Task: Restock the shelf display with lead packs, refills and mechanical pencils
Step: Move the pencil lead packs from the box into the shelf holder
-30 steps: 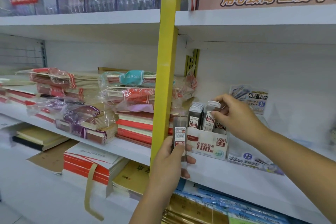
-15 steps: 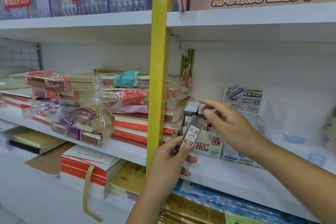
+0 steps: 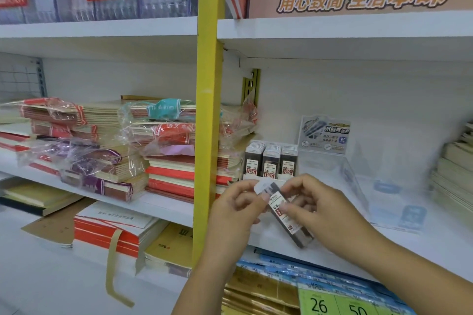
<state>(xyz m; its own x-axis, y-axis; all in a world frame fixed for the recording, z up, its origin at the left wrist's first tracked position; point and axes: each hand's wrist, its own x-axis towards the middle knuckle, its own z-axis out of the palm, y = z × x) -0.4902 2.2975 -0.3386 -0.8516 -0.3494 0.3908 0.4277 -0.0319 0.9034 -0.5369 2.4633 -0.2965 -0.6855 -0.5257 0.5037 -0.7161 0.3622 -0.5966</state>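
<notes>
Before the white shelf (image 3: 435,243), left hand (image 3: 235,212) and right hand (image 3: 314,202) pinch a lead pack (image 3: 294,229) slanting, cap up-left.

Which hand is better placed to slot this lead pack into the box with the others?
Probably right: the right hand grips the lead pack by its body, the left hand only pinches its white top, and the display box is behind.

Two hands (image 3: 235,215) (image 3: 325,210), one loose lead pack (image 3: 294,230)
</notes>
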